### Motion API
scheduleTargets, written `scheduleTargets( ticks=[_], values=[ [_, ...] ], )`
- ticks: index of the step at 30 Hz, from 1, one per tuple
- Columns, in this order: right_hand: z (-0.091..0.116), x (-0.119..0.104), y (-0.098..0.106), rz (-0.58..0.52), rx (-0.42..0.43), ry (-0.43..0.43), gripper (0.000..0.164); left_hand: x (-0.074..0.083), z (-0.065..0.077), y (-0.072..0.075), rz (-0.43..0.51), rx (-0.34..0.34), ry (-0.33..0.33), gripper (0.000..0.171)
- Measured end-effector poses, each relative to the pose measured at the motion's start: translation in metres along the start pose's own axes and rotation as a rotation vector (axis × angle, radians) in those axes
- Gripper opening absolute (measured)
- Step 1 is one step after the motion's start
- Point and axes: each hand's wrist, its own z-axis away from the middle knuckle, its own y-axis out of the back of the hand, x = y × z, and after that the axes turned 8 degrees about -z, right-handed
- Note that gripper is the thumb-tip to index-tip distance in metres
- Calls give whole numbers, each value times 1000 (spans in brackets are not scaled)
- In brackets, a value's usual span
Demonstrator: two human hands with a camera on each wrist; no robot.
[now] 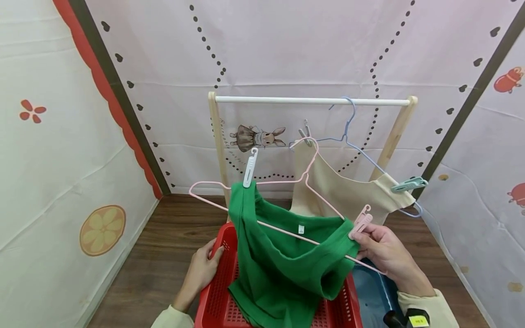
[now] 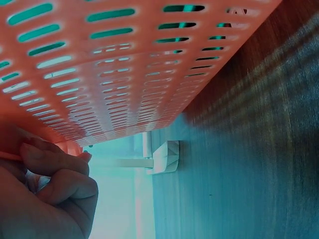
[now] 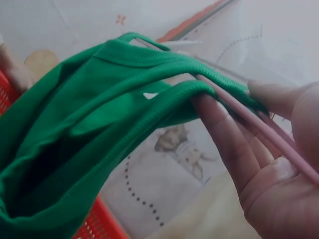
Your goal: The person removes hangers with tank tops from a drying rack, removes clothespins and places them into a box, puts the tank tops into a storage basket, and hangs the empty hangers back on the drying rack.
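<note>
A green sleeveless top (image 1: 283,255) hangs on a pink hanger (image 1: 280,182), tilted over the red basket (image 1: 211,291). One shoulder carries a white clothespin (image 1: 250,167); a pink clothespin (image 1: 361,222) sits at the other. With my right hand (image 1: 387,255) I pinch the top's shoulder beside the pink clothespin. In the right wrist view, the hanger's end runs across the palm. My left hand (image 1: 201,269) grips the basket's left rim, thumb and fingers around it. The left wrist view shows the basket's slotted wall (image 2: 119,74) above the floor.
Behind stands a rack with a white rail (image 1: 279,99) and wooden posts. On it, a blue hanger (image 1: 362,155) bears a beige top (image 1: 348,191) with a teal clothespin (image 1: 410,184) and a grey clothespin (image 1: 306,136). A blue basin (image 1: 371,291) lies right of the basket.
</note>
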Motion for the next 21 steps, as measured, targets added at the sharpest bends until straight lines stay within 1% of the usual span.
scheduleTargets(
  ticks=[5, 16, 21],
  values=[
    [-5, 9, 11, 22, 5, -28, 38, 1, 1, 0, -2, -8, 13, 42],
    [-11, 24, 30, 87, 39, -114, 33, -1, -1, -1, -56, 28, -16, 38],
    [-12, 34, 41, 98, 36, -143, 32, -1, -2, -1, -60, 36, -19, 36]
  ],
)
